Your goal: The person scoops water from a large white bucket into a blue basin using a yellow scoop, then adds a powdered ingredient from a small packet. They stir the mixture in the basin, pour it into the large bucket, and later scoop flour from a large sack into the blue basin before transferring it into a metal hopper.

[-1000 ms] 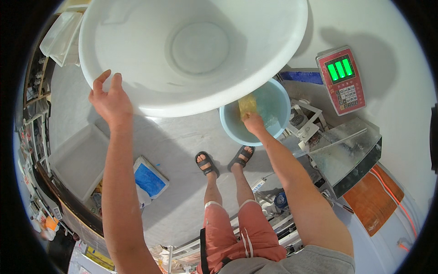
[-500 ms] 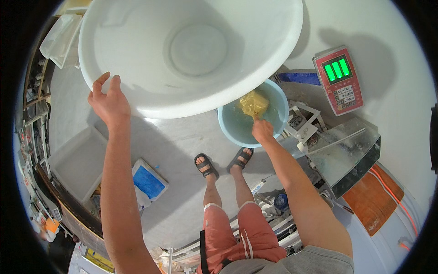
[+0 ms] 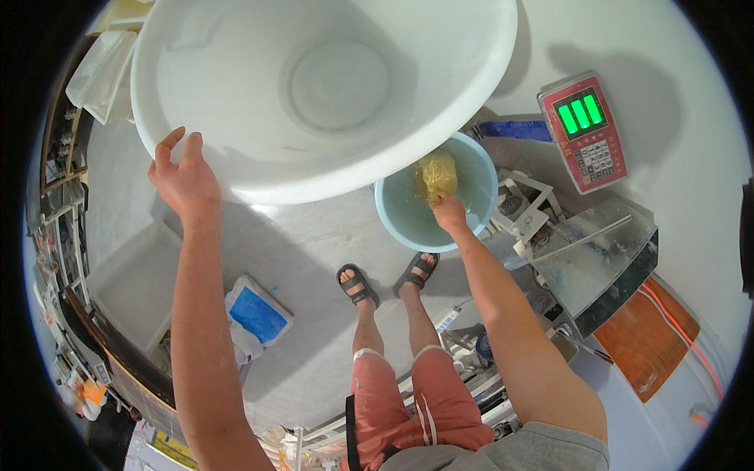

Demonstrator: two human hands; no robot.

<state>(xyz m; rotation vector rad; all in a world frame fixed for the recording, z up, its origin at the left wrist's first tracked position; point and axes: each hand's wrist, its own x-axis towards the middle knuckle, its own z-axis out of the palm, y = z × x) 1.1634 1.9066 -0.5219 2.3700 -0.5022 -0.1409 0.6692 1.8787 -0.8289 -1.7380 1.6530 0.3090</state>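
Observation:
At the top, a large white tub (image 3: 236,94) shows its inside. My left hand (image 3: 187,179) is at its near left rim, with thumb and fingers apart around the edge. Under the tub's near right rim stands a light blue basin (image 3: 382,210) holding cloudy liquid. My right hand (image 3: 449,212) reaches over it, fingers closed on the near end of a shiny yellow, wrinkled bundle (image 3: 438,173). That bundle looks like a plastic bag; its contents cannot be made out. The tub's rim hides part of the basin's far left edge.
A red scale display (image 3: 583,133) with green lit bars is at the right, above a dusty glass-topped box (image 3: 589,243) and a brown board (image 3: 648,345). A white tray (image 3: 129,275) and a blue-and-white package (image 3: 259,312) lie left of my feet. Shelves line the far left.
My right hand has shifted slightly left and up, and the yellow bundle has turned and moved a little with it. My left hand stays at the tub's rim.

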